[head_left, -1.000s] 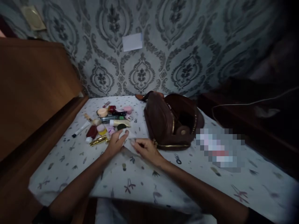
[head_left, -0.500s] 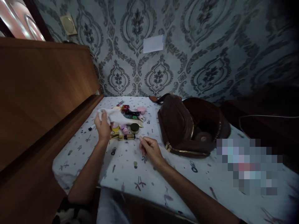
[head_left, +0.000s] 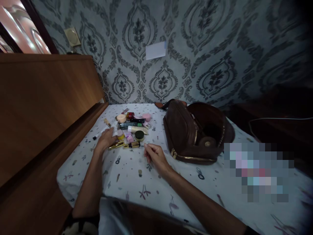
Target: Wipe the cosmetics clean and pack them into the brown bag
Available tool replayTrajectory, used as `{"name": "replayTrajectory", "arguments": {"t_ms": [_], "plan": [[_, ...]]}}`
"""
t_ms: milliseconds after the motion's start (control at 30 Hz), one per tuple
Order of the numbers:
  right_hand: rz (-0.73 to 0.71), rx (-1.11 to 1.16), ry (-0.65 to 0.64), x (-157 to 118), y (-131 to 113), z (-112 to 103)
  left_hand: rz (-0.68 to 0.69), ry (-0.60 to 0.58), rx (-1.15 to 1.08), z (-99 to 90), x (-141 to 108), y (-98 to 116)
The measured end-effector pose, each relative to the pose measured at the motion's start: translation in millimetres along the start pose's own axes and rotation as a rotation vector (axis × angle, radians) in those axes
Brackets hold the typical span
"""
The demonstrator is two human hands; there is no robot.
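My left hand (head_left: 105, 140) is at the left edge of a cluster of cosmetics, its fingers closed over a crumpled white cloth or tissue (head_left: 114, 128); the hand partly hides it. Close by lie a yellow-based jar (head_left: 120, 135), a gold tube (head_left: 116, 145) and a purple-and-pink tube (head_left: 129, 137). My right hand (head_left: 156, 156) rests above the tablecloth with fingers curled together, and nothing shows in them. Just left of its fingertips is a gold-and-black lipstick tube (head_left: 132, 145). A dark green round jar (head_left: 139, 135) and a cream squeeze tube (head_left: 138, 130) lie behind that.
An unzipped brown leather bag (head_left: 181, 137) stands right of the cosmetics. A pink jar (head_left: 146, 117), a red jar (head_left: 130, 116) and a peach jar (head_left: 121, 118) sit farther back. Wooden furniture (head_left: 49, 94) borders the left side. At right, part of the tablecloth is pixelated.
My left hand has come down toward the table with the white cloth, uncovering the peach jar and cream tube. My right hand is nearly still. The view has shifted slightly.
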State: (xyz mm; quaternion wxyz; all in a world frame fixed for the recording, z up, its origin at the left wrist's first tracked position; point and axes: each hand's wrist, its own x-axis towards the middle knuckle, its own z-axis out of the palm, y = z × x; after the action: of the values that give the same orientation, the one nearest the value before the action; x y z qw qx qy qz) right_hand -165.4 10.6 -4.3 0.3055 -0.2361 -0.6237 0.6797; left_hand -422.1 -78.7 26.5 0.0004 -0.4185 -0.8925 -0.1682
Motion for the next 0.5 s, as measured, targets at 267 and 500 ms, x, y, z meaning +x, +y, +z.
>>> {"name": "replayTrajectory", "arguments": {"t_ms": [267,500], "plan": [[-0.019,-0.039,-0.053,0,0,3,-0.099,-0.067,0.163,-2.1,-13,13],[-0.008,-0.013,-0.081,-2,0,1,-0.105,0.278,-0.31,-16.1,-4,5]]}}
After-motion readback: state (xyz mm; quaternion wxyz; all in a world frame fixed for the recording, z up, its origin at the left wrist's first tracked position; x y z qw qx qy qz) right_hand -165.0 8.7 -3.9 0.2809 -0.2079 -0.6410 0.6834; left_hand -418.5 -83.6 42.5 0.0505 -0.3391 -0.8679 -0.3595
